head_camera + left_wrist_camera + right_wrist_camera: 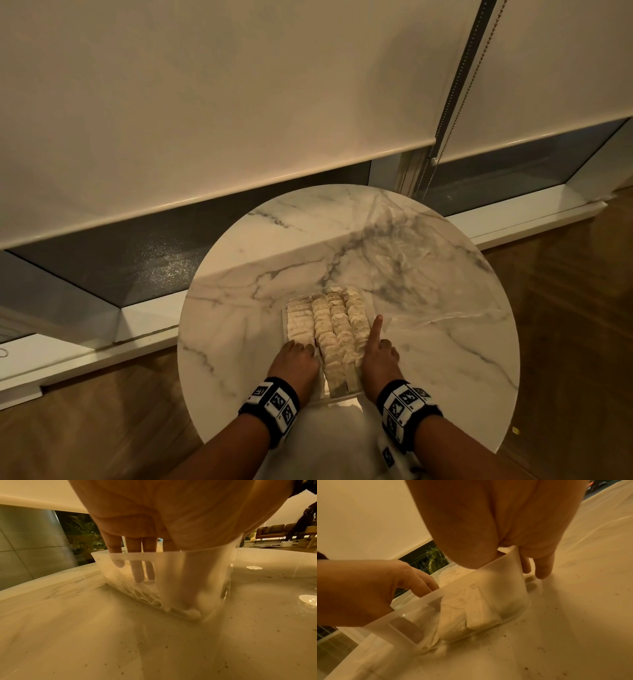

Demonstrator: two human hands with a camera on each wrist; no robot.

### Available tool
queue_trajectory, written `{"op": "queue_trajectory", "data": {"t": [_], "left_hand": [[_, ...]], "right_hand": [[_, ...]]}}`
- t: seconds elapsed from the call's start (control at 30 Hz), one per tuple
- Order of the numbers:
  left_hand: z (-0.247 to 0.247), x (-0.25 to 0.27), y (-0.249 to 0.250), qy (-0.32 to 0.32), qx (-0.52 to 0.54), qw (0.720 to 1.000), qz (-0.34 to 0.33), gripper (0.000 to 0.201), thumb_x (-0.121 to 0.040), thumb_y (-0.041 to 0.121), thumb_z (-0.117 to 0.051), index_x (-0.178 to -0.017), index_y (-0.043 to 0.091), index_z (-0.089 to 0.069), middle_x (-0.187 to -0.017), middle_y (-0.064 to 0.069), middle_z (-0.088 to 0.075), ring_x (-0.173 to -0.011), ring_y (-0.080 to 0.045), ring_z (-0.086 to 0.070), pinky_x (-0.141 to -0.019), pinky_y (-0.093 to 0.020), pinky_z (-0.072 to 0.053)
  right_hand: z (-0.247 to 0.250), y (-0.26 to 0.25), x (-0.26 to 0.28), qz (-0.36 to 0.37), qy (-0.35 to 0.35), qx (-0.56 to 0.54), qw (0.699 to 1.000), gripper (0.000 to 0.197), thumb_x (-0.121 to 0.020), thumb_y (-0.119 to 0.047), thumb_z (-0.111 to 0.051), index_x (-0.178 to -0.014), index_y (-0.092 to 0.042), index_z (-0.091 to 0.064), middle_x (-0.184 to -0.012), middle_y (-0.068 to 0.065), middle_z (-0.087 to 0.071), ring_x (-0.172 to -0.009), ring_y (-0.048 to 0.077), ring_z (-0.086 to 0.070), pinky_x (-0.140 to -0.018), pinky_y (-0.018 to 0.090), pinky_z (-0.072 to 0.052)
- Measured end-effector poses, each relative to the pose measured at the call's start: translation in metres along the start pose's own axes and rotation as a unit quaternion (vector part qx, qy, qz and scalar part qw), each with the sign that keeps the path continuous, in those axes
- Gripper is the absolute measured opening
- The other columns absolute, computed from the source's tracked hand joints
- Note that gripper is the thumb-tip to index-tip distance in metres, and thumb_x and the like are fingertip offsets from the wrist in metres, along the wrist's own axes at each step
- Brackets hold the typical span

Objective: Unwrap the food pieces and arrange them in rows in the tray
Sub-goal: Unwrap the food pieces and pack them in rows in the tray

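A clear plastic tray (343, 394) stands on the near middle of a round marble table (239, 274). Several rows of pale food pieces (329, 318) fill it lengthwise. My left hand (301, 349) is at the tray's near left corner. In the left wrist view its straight fingers (137, 569) reach down inside the tray wall (171, 563) and touch the food pieces (142, 595). My right hand (376, 349) holds the tray's right wall (505, 574), thumb inside the rim and fingers (542, 568) outside. Its index finger lies stretched along the right edge.
A crumpled sheet of clear plastic wrap (411, 274) lies spread over the table's back right. Fine crumbs dot the marble near the tray. Behind the table are a window sill and lowered roller blinds (239, 102); wooden floor surrounds the table.
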State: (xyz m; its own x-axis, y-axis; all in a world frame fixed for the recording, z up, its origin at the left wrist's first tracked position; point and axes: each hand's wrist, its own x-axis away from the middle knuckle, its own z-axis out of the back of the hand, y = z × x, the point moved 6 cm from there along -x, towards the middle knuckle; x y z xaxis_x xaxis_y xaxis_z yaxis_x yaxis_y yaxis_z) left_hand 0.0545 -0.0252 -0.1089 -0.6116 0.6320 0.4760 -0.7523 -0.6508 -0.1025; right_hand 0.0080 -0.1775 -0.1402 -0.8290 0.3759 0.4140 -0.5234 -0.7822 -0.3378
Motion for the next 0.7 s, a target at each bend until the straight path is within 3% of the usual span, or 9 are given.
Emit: {"op": "queue_trajectory", "data": {"t": [0.13, 0.23, 0.3, 0.37, 0.47, 0.6, 0.7], "left_hand": [[0.000, 0.000, -0.001, -0.010, 0.014, 1.000, 0.004, 0.033, -0.091, 0.020, -0.051, -0.118, 0.007, -0.063, -0.122, -0.013, -0.057, -0.115, -0.033, -0.051, -0.111, -0.043, -0.027], [0.006, -0.001, -0.004, 0.020, 0.031, 0.999, 0.019, 0.040, -0.088, 0.032, -0.051, -0.122, 0.012, -0.060, -0.123, -0.012, -0.057, -0.118, -0.031, -0.050, -0.115, -0.043, -0.021], [0.007, -0.004, -0.013, 0.033, 0.025, 0.998, 0.057, 0.065, -0.083, 0.047, -0.057, -0.137, 0.012, -0.046, -0.137, -0.013, -0.048, -0.131, -0.031, -0.040, -0.120, -0.050, -0.009], [0.003, -0.007, -0.020, 0.008, -0.006, 0.996, 0.090, 0.093, -0.081, 0.060, -0.056, -0.151, 0.007, -0.024, -0.154, -0.019, -0.027, -0.145, -0.034, -0.021, -0.118, -0.058, 0.003], [-0.009, -0.010, -0.022, -0.035, -0.045, 0.993, 0.102, 0.102, -0.084, 0.068, -0.047, -0.155, 0.003, -0.010, -0.159, -0.022, -0.015, -0.149, -0.035, -0.010, -0.111, -0.060, 0.023], [-0.002, -0.015, -0.020, -0.020, -0.037, 0.993, 0.107, 0.109, -0.080, 0.069, -0.053, -0.154, 0.001, -0.010, -0.158, -0.021, -0.019, -0.147, -0.034, -0.018, -0.112, -0.057, 0.020], [0.008, -0.024, -0.032, -0.017, -0.014, 0.991, 0.129, 0.121, -0.073, 0.072, -0.061, -0.154, 0.002, -0.004, -0.161, -0.020, -0.010, -0.149, -0.033, -0.011, -0.115, -0.056, 0.016]], "right_hand": [[0.000, 0.000, -0.001, -0.001, 0.004, -0.005, 1.000, 0.102, -0.088, 0.005, -0.048, -0.146, -0.009, 0.034, -0.133, 0.014, -0.045, -0.121, 0.033, -0.046, -0.109, 0.036, -0.035], [0.000, 0.001, -0.002, -0.003, 0.008, -0.006, 1.000, 0.100, -0.089, 0.005, -0.046, -0.145, -0.010, 0.035, -0.134, 0.014, -0.044, -0.122, 0.033, -0.045, -0.108, 0.036, -0.035], [0.000, 0.000, -0.001, 0.000, 0.006, -0.003, 1.000, 0.099, -0.089, 0.005, -0.046, -0.147, -0.008, 0.033, -0.134, 0.014, -0.044, -0.122, 0.034, -0.045, -0.109, 0.038, -0.034], [-0.001, 0.000, 0.000, 0.002, 0.003, 0.002, 1.000, 0.098, -0.090, 0.004, -0.046, -0.148, -0.007, 0.032, -0.133, 0.014, -0.044, -0.121, 0.034, -0.046, -0.111, 0.038, -0.033], [-0.001, 0.001, 0.000, -0.002, 0.003, -0.011, 1.000, 0.098, -0.090, 0.005, -0.046, -0.149, -0.010, 0.032, -0.133, 0.014, -0.044, -0.122, 0.035, -0.045, -0.110, 0.039, -0.035], [0.002, 0.000, 0.001, 0.001, 0.006, -0.007, 1.000, 0.099, -0.089, 0.006, -0.047, -0.149, -0.009, 0.031, -0.133, 0.013, -0.044, -0.122, 0.033, -0.045, -0.109, 0.037, -0.036], [0.003, -0.002, 0.002, 0.013, 0.006, 0.020, 1.000, 0.098, -0.089, 0.006, -0.047, -0.148, -0.004, 0.031, -0.132, 0.014, -0.044, -0.118, 0.030, -0.047, -0.112, 0.036, -0.034]]}}
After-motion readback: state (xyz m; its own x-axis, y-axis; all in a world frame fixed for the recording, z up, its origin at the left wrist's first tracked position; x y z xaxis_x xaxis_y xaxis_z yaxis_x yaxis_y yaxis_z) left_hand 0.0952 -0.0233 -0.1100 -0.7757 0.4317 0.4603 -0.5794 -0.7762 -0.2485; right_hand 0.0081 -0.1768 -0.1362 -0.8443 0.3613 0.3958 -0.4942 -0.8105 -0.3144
